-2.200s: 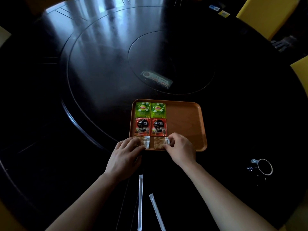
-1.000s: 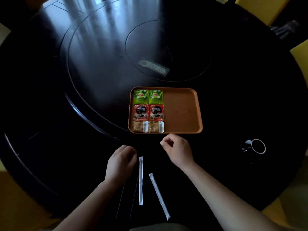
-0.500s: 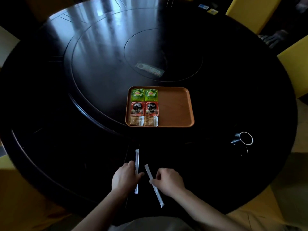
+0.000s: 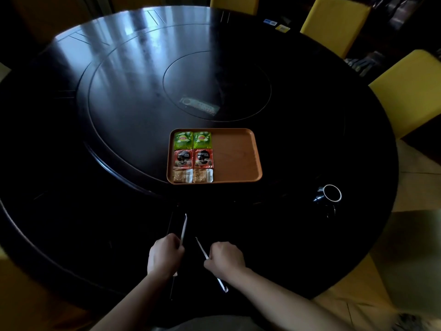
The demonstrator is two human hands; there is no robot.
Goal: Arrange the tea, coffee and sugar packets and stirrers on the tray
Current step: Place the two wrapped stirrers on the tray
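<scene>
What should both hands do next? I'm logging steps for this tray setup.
Probably lift both white paper-wrapped stirrers and carry them to the bare right half of the orange rectangular tray: left hand and right hand each grip one, and packets fill the left half.

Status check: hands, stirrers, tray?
Left hand shut on left stirrer; right hand shut on right stirrer. Packets fill tray left half; right half bare.
</scene>
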